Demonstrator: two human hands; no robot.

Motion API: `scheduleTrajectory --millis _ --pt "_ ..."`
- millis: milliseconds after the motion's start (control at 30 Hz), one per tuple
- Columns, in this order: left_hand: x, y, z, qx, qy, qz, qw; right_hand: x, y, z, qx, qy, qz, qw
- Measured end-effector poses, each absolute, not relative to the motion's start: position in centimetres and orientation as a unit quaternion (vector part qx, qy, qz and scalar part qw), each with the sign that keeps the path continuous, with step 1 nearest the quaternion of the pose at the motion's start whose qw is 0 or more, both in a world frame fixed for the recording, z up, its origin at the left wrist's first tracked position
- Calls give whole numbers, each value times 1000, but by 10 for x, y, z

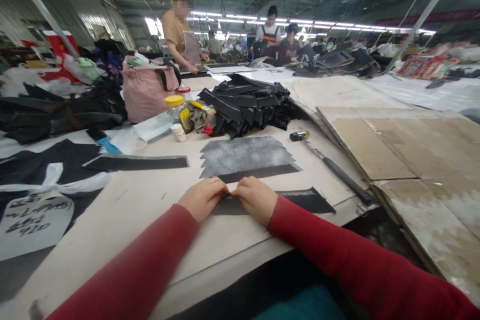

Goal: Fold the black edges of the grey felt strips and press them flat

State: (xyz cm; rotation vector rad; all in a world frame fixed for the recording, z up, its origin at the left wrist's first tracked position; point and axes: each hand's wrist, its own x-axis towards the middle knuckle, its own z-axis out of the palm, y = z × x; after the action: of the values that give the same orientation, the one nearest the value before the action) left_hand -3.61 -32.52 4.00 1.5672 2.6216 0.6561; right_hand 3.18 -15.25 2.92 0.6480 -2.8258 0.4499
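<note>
My left hand (203, 196) and my right hand (255, 198) rest side by side on a black fabric strip (303, 201) that lies flat on the cardboard-covered table (150, 200). Both hands have curled fingers pinching the strip's upper edge. Red sleeves cover both arms. Just beyond the hands lies a row of grey, glue-coated strips (245, 156). Another long black strip (137, 162) lies to the left.
A hammer (330, 166) lies at the right. A pile of black strips (245, 102), a yellow-lidded jar (175, 108) with a brush, a face mask (152, 126) and a pink bag (146, 87) stand behind. Cardboard sheets (405, 150) cover the right. Other people work in the background.
</note>
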Motion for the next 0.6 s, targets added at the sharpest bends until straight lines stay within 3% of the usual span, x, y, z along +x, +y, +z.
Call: scheduleTrajectory --millis 233,400,500,600 --pt "-35 -331 46 593 803 51 -33 35 -158 31 237 -964 54 111" --pt "-31 -322 58 587 810 4 -15 36 -159 34 208 -970 58 109" --pt "-28 -315 62 565 825 -5 0 36 -157 35 182 -973 93 107" --pt "-30 -313 57 521 851 65 8 34 -153 36 135 -975 142 103"
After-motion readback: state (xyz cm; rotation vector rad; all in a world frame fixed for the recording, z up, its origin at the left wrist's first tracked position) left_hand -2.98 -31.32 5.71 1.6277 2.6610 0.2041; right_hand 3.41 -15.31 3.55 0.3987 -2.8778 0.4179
